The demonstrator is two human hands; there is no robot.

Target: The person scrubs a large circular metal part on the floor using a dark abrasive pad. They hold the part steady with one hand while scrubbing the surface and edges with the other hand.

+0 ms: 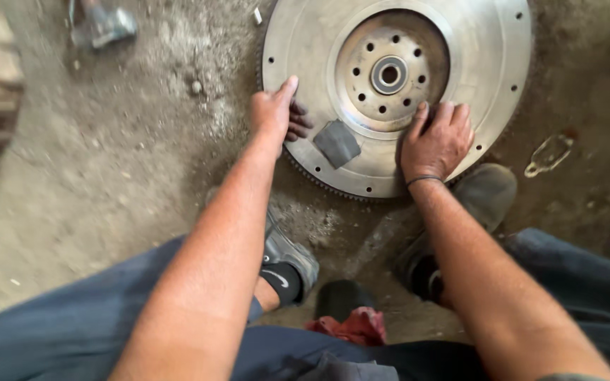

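Observation:
A large round metal flywheel (488,63) with a toothed rim and a bolt-hole hub lies flat on the dirt floor. My left hand (275,111) grips its left edge, thumb on top and fingers curled over the rim. Palm down, my right hand (435,141) presses on the wheel's lower face near the raised centre ring; a thin band circles that wrist. A small dark grey pad (336,143) lies on the wheel between my hands, touching neither.
My shoes (287,257) and blue-trousered knees sit just below the wheel. A red rag (351,328) lies between my legs. A grey metal object (104,25) is at top left, a clear scrap (548,154) to the right. Loose grit covers the floor.

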